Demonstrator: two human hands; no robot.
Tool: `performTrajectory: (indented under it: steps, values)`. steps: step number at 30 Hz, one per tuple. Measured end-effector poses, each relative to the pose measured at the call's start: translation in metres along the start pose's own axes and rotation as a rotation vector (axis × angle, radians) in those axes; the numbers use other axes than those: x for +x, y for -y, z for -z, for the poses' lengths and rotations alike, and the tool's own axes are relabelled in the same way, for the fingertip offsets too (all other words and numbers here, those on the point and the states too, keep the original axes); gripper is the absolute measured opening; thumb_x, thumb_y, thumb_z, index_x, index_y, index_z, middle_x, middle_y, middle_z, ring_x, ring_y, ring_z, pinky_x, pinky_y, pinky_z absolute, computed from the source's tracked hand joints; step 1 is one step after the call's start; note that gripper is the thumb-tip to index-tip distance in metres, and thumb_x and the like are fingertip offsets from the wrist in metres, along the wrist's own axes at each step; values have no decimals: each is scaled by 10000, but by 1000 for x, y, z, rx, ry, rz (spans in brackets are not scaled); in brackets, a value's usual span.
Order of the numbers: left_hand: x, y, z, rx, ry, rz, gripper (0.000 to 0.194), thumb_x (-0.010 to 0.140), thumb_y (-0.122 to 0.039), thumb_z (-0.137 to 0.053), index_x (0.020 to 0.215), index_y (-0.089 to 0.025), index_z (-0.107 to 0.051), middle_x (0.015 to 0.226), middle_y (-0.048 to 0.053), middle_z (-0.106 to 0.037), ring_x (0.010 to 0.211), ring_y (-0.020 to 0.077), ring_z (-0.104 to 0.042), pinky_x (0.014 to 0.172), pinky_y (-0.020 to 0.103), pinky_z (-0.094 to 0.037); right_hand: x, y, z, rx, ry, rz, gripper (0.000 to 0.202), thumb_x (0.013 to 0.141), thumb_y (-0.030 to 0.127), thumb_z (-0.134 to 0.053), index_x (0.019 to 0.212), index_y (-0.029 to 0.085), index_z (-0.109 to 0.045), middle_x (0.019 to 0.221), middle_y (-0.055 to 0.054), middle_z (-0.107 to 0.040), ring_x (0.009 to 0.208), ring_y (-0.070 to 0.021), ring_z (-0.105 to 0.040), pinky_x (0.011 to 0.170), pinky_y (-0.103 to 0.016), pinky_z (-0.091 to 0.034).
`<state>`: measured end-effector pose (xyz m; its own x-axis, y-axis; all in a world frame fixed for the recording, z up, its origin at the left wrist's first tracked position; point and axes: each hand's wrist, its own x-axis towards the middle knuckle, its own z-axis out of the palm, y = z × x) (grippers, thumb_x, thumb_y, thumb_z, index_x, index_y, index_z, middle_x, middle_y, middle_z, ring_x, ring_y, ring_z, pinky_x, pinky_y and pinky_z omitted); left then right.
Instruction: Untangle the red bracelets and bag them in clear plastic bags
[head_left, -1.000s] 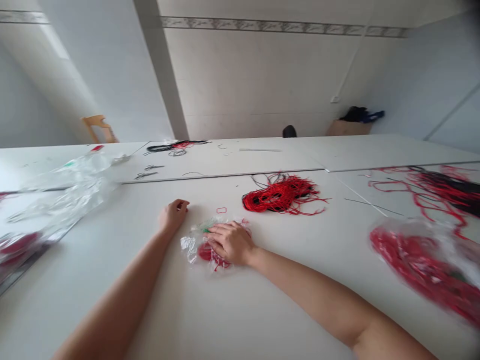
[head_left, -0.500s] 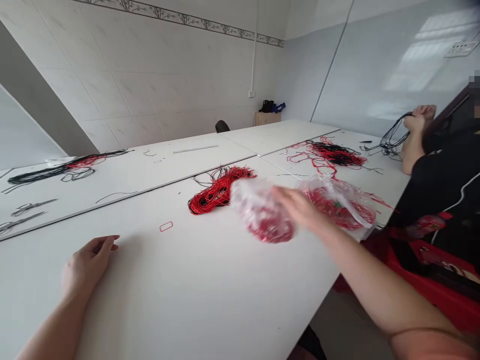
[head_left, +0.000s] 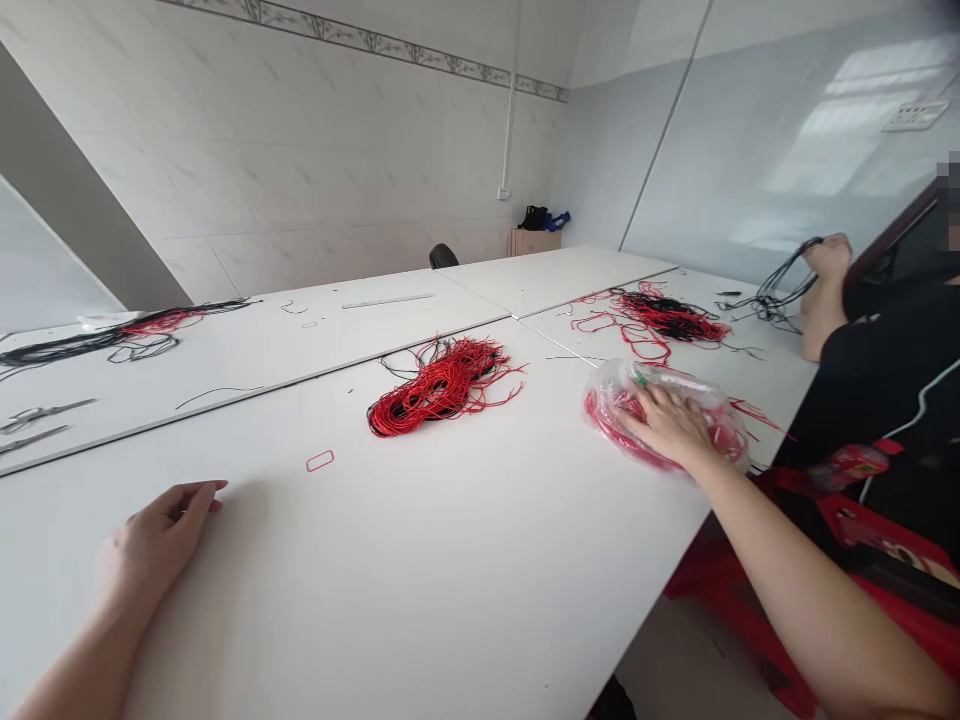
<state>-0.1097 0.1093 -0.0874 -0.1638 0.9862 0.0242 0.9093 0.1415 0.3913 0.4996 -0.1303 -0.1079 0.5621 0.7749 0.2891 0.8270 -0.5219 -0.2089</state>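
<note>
My right hand (head_left: 671,425) lies on a clear plastic bag (head_left: 712,385) of red cords, its fingers stretched over the top. A small green spot shows at the bag near the fingertips. At the left, my left hand (head_left: 161,532) rests on the white table (head_left: 360,590) with its fingers curled together; nothing shows in it. Beyond that hand is a small red rectangular outline (head_left: 320,461) on the tabletop. Between the hands, further back, lies a bundle of red and black cords (head_left: 439,390) with loose ends toward the right.
Scissors (head_left: 45,415) lie at the far left, before a long bundle of black cords (head_left: 90,340). A metal ruler (head_left: 388,300) lies further back. More red and black cords (head_left: 671,315) are at the right, near another person's hand (head_left: 831,255) holding black cords. Red stools (head_left: 742,590) stand below.
My right hand has moved right and down, bringing a plastic bag from in front of the cord bundle onto the bagged cords at the right. Its fingers now lie spread. The left hand stays put.
</note>
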Motion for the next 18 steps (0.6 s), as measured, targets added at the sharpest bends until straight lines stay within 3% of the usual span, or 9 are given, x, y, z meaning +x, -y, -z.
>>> performTrajectory:
  steps: [3,11,18]
  values:
    - [0,0,1,-6,-2,11,290,841,-548,-546,988,-376,-727,1005,-93,-797,884,246,-699,570,280,-476,0,-1,-19,-121,44,-48,700,1003,581,-448,1562,160,-469,1561,-260,-472,1410,-454,-435,1129,-673,-268]
    - [-2,5,0,-53,16,-18,312,845,-501,-585,1037,-324,-754,991,-49,-793,893,270,-688,589,302,-478,3,1,-24,-212,93,-137,845,987,715,-263,1610,162,-405,1607,-227,-423,1419,-471,-418,1103,-665,-337]
    - [1,16,-6,-90,21,-31,321,851,-474,-576,1037,-298,-770,1028,34,-786,865,293,-686,603,335,-458,-7,8,-35,-232,8,-132,866,974,721,-233,1600,152,-421,1571,-262,-450,1407,-506,-427,1070,-703,-347]
